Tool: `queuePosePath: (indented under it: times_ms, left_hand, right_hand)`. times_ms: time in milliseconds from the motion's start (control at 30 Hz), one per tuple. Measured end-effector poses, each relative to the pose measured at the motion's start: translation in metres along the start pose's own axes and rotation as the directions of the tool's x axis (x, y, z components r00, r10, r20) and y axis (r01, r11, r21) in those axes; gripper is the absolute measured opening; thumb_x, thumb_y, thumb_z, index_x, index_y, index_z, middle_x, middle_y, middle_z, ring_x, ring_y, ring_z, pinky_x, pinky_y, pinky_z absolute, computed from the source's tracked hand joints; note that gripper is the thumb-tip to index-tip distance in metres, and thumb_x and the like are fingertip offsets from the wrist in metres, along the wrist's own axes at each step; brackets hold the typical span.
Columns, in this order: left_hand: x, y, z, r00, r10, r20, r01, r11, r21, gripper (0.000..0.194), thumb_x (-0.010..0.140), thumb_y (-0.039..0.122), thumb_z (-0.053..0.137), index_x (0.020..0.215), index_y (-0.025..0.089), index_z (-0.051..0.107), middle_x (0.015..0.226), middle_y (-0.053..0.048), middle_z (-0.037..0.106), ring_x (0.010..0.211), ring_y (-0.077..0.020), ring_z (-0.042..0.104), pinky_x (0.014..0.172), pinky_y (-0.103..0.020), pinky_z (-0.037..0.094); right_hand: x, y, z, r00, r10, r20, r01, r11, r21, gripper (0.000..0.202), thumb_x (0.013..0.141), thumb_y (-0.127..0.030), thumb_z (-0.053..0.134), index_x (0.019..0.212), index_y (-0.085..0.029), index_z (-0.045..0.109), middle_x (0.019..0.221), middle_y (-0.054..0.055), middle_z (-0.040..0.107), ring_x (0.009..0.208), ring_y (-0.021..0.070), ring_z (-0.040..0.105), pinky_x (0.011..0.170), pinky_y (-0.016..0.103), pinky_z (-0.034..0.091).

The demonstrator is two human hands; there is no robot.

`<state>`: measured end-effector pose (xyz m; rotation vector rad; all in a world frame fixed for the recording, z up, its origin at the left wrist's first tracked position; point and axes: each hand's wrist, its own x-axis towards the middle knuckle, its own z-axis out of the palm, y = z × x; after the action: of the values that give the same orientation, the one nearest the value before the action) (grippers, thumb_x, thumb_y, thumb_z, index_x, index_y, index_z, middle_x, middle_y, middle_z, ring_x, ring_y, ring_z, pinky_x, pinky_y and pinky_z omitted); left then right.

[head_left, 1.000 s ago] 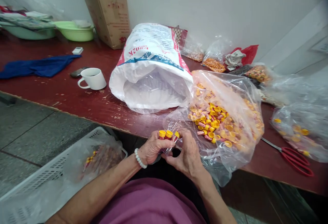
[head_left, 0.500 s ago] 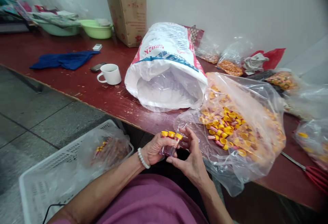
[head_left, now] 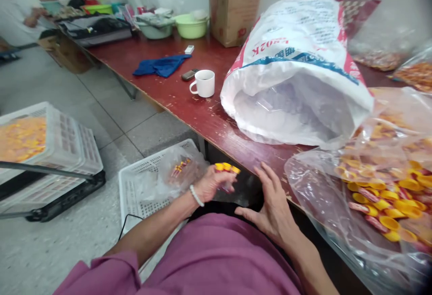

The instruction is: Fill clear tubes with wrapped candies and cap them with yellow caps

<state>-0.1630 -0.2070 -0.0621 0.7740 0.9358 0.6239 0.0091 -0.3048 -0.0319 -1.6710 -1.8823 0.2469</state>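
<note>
My left hand (head_left: 211,184) is closed around three small clear tubes with yellow caps (head_left: 227,167), held upright over my lap. A pale bead bracelet (head_left: 196,195) circles that wrist. My right hand (head_left: 270,203) hangs near the table edge, fingers spread and nothing in it. To its right lies a clear plastic bag (head_left: 313,182) holding many yellow caps (head_left: 391,203) with reddish wrapped pieces. On the table a large white woven sack (head_left: 303,38) lies with its mouth towards me, clear plastic inside. Low on the left, a white basket (head_left: 135,169) holds a bag of capped tubes (head_left: 180,169).
A white mug (head_left: 204,83), a phone-like device (head_left: 189,75) and a blue cloth (head_left: 162,65) lie on the red table (head_left: 182,110). Stacked crates (head_left: 74,142) on a trolley stand at left. Another person (head_left: 25,18) is at the far left. A cardboard box (head_left: 236,7) stands behind.
My right hand has drawn away from the tubes and opened. The left hand keeps them, now tilted towards the basket side. The view has swung left, bringing the crates and another person into sight.
</note>
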Motion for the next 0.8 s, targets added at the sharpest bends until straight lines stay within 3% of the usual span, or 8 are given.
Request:
queuePosePath:
  times_ms: [67,200,300,367,533,633,700,800]
  left_hand:
    - [0.011,0.011,-0.045,0.958,0.105,-0.268,-0.072,0.989,0.130,0.038,0.056,0.036,0.074,0.086,0.014,0.063,0.073,-0.001,0.064,0.051,-0.0101,0.056,0.051,-0.025,0.049]
    - [0.029,0.025,-0.131,0.844,0.176,-0.506,-0.054,0.968,0.245,0.035,0.053,0.035,0.076,0.076,0.015,0.057,0.061,0.003,0.058,0.053,-0.0098,0.054,0.057,-0.024,0.047]
    - [0.035,0.023,-0.166,0.780,0.212,-0.589,0.008,0.937,0.348,0.033,0.049,0.029,0.078,0.069,0.015,0.055,0.059,-0.001,0.061,0.065,-0.0175,0.060,0.063,-0.029,0.047]
    - [0.037,0.022,-0.169,0.746,0.273,-0.607,0.011,0.907,0.421,0.029,0.051,0.026,0.076,0.070,0.016,0.057,0.067,-0.004,0.065,0.078,-0.0223,0.062,0.071,-0.031,0.047]
    - [0.042,0.046,-0.114,0.715,0.537,-0.448,-0.185,0.763,0.619,0.023,0.066,0.027,0.065,0.088,0.020,0.064,0.091,-0.003,0.067,0.090,-0.0200,0.061,0.085,-0.030,0.046]
    - [0.053,0.081,-0.051,0.613,0.790,-0.021,-0.457,0.377,0.805,0.017,0.077,0.023,0.055,0.092,0.021,0.065,0.096,-0.003,0.066,0.091,-0.0176,0.060,0.088,-0.027,0.044]
    - [0.073,0.106,-0.008,0.556,0.778,0.292,-0.546,0.077,0.834,0.024,0.081,0.013,0.047,0.095,0.019,0.066,0.100,-0.006,0.066,0.095,-0.0174,0.059,0.089,-0.027,0.043]
    - [0.125,0.138,0.045,0.629,0.628,0.458,-0.478,-0.152,0.865,0.040,0.076,-0.001,0.040,0.101,0.017,0.066,0.106,-0.008,0.064,0.104,-0.0190,0.056,0.094,-0.028,0.041]
  right_hand:
    - [-0.003,0.006,-0.003,0.998,0.027,-0.058,-0.024,0.999,0.045,0.093,0.070,-0.055,0.069,0.143,-0.019,0.023,0.145,0.018,0.030,0.132,0.0335,0.033,0.103,0.052,0.037]
    - [-0.015,0.025,-0.011,0.989,0.096,-0.113,-0.086,0.993,0.086,0.065,0.081,-0.041,0.061,0.138,-0.023,0.034,0.132,0.014,0.046,0.121,0.0294,0.048,0.099,0.050,0.043]
    - [-0.020,0.031,-0.012,0.981,0.143,-0.133,-0.127,0.985,0.120,0.061,0.082,-0.036,0.062,0.136,-0.024,0.037,0.131,0.013,0.048,0.114,0.0277,0.054,0.094,0.048,0.048]
    - [-0.021,0.029,-0.012,0.980,0.143,-0.141,-0.123,0.982,0.143,0.060,0.082,-0.033,0.061,0.136,-0.024,0.037,0.133,0.013,0.046,0.114,0.0267,0.054,0.093,0.045,0.050]
    - [-0.021,0.022,-0.015,0.982,0.131,-0.138,-0.113,0.984,0.136,0.045,0.085,-0.027,0.056,0.129,-0.025,0.045,0.131,0.011,0.049,0.116,0.0245,0.054,0.087,0.038,0.054]
    - [-0.025,0.024,-0.024,0.971,0.152,-0.182,-0.132,0.984,0.119,0.039,0.085,-0.026,0.056,0.123,-0.026,0.051,0.127,0.010,0.053,0.108,0.0226,0.059,0.082,0.035,0.056]
    - [-0.032,0.030,-0.037,0.948,0.188,-0.257,-0.166,0.980,0.106,0.036,0.085,-0.029,0.056,0.121,-0.027,0.053,0.123,0.008,0.057,0.102,0.0224,0.062,0.078,0.035,0.057]
    - [-0.052,0.051,-0.071,0.850,0.347,-0.396,-0.331,0.937,0.111,0.031,0.084,-0.038,0.055,0.113,-0.028,0.058,0.109,0.008,0.064,0.083,0.0225,0.066,0.059,0.034,0.057]
